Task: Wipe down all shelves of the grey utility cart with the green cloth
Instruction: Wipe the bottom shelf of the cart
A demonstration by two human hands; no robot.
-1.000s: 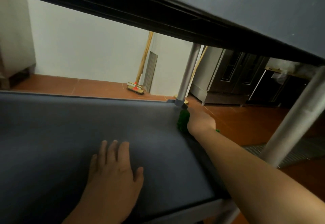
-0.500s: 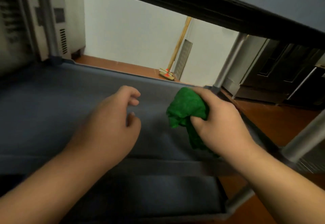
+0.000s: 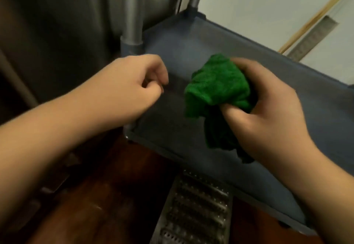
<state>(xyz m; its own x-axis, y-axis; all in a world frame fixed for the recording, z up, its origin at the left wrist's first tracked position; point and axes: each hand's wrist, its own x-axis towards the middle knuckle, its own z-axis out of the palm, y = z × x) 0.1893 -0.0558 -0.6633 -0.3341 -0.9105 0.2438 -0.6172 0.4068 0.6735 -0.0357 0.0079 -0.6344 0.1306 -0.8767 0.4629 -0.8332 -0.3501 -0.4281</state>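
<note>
Bunching the cloth above the shelf, the right hand should flatten it; left hand curls empty.

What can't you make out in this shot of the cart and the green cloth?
- Head view: the lower part of the green cloth, covered by the right hand.
- The left hand is motion-blurred; whether its fingertips pinch anything is unclear.
- The cart shelf is cut off at the right edge; the upper shelves are out of frame.
</note>
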